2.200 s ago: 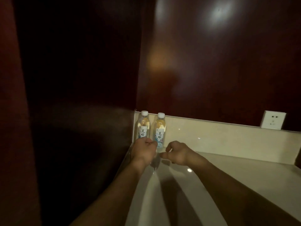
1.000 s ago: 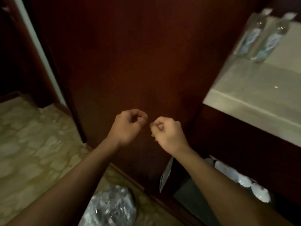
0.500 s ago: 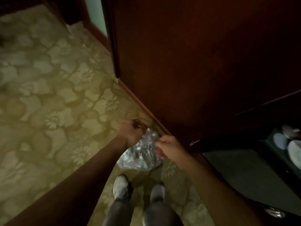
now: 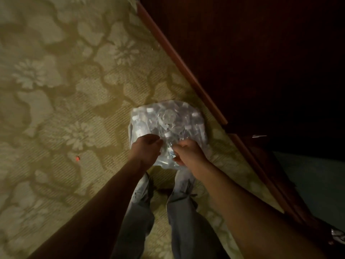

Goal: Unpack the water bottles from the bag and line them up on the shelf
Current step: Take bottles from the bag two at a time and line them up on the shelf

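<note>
Head view looks straight down at a clear plastic bag [image 4: 168, 126] sitting on a patterned carpet [image 4: 65, 90], just beside the base of a dark wooden cabinet [image 4: 252, 62] that runs diagonally across the upper right. Inside the bag, water bottles [image 4: 141, 126] show as a jumble of pale caps and glinting plastic (too blurred through the film to count or tell how each one lies).

Both hands are at the bag's near edge. The left hand [image 4: 147, 148] has its fingers curled in, with the tips at the plastic on the bag's left side; it seems to pinch the film, though the exact hold is hidden under the knuckles. The right hand [image 4: 188, 154] is likewise curled, thumb and fingertips gathered at the plastic just right of the left hand, and it too appears to grip the bag rather than a bottle. The two hands sit close together with a narrow strip of bag showing between them.

Below the hands, the person's legs in grey trousers [image 4: 186, 212] stand on the carpet, directly behind the bag. A small red dot [image 4: 77, 158] shows on the carpet well to the left.
</note>
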Tool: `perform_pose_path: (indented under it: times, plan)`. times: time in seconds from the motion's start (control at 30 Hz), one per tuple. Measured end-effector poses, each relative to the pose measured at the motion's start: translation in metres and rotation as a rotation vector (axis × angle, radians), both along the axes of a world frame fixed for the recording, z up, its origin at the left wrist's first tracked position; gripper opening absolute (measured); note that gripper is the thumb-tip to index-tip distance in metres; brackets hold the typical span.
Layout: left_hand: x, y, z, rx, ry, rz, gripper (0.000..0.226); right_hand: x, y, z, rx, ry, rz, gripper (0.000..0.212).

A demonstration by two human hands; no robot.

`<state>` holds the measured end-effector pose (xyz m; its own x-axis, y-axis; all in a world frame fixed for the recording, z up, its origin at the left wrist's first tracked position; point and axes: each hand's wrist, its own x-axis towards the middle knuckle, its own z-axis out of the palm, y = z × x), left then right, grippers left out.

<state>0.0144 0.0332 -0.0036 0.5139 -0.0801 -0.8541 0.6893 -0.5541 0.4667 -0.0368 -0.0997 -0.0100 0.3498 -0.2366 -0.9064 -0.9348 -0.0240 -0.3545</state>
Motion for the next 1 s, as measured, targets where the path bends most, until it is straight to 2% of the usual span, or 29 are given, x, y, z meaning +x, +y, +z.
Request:
perform_pose_path:
  times: [0.03, 0.1, 0.23, 0.3, 0.37, 0.4, 0.43, 0.6, 0.67, 0.87, 1.0]
  plan:
    - [-0.002, 0.0, -0.012, 0.003, 0.012, 0.0, 0.027, -0.001, 0.002, -0.014, 0.007, 0.013, -0.023, 0.01]
    - [-0.006, -0.003, -0.033, 0.0, 0.03, -0.01, 0.032, -0.001, 0.005, -0.041, 0.034, 0.033, -0.06, 0.024]
    - [-0.004, -0.009, -0.074, -0.019, 0.03, 0.02, 0.037, 0.008, 0.003, -0.093, 0.011, 0.072, -0.126, 0.014]
    - [0.0, -0.012, -0.091, -0.03, 0.028, 0.036, 0.033, 0.012, 0.003, -0.128, -0.035, 0.079, -0.182, 0.038]
    - [0.005, -0.015, -0.101, -0.03, 0.0, 0.032, 0.016, 0.018, 0.003, -0.156, -0.078, 0.043, -0.271, 0.065]
    - [0.008, -0.017, -0.106, -0.027, -0.015, 0.019, 0.011, 0.022, 0.003, -0.164, -0.098, 0.022, -0.313, 0.072]
    - [0.01, -0.019, -0.112, -0.025, -0.023, 0.013, 0.018, 0.027, 0.003, -0.169, -0.117, 0.006, -0.345, 0.076]
    - [0.018, -0.033, -0.13, -0.059, -0.049, 0.028, 0.011, 0.048, 0.0, -0.184, -0.19, -0.005, -0.414, 0.075]
    - [0.018, -0.037, -0.134, -0.061, -0.052, 0.041, 0.026, 0.047, 0.0, -0.187, -0.215, -0.009, -0.389, 0.073]
    - [-0.001, -0.036, -0.133, -0.058, 0.002, 0.133, 0.026, 0.032, 0.008, -0.165, -0.223, -0.029, -0.367, 0.083]
    - [-0.011, -0.035, -0.122, -0.072, 0.045, 0.186, 0.023, 0.016, 0.015, -0.142, -0.155, -0.018, -0.442, 0.075]
